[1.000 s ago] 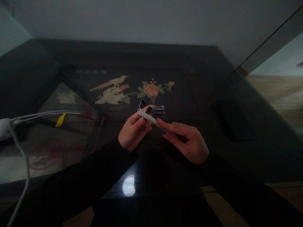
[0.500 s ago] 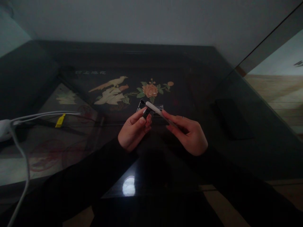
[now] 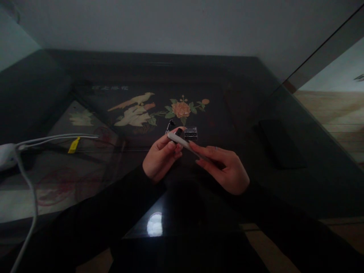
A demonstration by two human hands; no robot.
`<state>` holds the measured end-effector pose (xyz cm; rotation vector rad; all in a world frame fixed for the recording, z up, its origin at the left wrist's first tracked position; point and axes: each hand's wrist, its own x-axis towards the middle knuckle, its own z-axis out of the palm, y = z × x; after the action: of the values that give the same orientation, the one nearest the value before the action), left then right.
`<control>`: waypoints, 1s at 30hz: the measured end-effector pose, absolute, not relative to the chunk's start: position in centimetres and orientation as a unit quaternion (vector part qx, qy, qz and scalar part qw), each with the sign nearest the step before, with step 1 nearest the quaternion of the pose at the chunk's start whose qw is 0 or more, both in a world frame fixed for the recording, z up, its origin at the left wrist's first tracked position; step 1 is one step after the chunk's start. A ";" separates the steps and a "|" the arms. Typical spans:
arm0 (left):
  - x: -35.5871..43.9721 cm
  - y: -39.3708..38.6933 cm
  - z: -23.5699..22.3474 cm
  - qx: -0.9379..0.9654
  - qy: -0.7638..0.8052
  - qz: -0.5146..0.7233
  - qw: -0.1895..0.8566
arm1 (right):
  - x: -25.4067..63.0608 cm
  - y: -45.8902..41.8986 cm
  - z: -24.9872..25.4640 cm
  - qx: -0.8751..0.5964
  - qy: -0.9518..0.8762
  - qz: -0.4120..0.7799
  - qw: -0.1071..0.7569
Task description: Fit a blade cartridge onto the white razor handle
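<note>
Between the thumb and fingers of my left hand (image 3: 161, 157) is a small black object (image 3: 179, 132), whose kind I cannot make out. My right hand (image 3: 224, 163) is closed on a thin, pale flat stick (image 3: 182, 141) with a rounded end, much like a nail file. The stick slants up to the left and its tip crosses in front of the black object, by my left thumb. Whether they touch is unclear. Just beyond my fingers lie a small clear case (image 3: 191, 133) and a small shiny dark piece (image 3: 171, 124), partly hidden by my left hand.
The dark glossy tabletop (image 3: 199, 212) bears a bird-and-flower picture (image 3: 181, 109). On the left are pale cables (image 3: 57, 137) with a yellow tag (image 3: 74, 145) and a white plug-like block (image 3: 7, 156). A flat black item (image 3: 280, 144) lies at the right.
The pale stick has slid down and to the left across the black object, with my right hand dipping slightly. More of the clear case shows now. My left hand has barely moved.
</note>
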<state>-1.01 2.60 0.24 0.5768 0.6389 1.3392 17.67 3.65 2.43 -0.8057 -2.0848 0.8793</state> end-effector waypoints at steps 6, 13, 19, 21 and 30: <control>-1.0 2.8 0.1 0.268 0.284 0.606 0.693 | 17.5 3.6 2.5 -0.290 -0.810 0.350 0.370; -1.1 2.5 0.5 0.250 0.299 0.591 0.706 | 17.6 3.8 2.6 -0.329 -0.810 0.331 0.354; -1.0 2.3 0.5 0.257 0.300 0.602 0.694 | 17.8 4.2 2.3 -0.366 -0.794 0.323 0.363; -0.9 2.2 0.6 0.260 0.297 0.604 0.692 | 17.8 4.3 2.2 -0.372 -0.790 0.321 0.367; -0.9 2.3 0.5 0.260 0.299 0.605 0.691 | 17.9 4.1 2.1 -0.370 -0.789 0.330 0.363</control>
<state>-0.91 2.29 0.47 0.5820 0.6689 1.3521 17.95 4.14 2.07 -0.9526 -2.0304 0.8483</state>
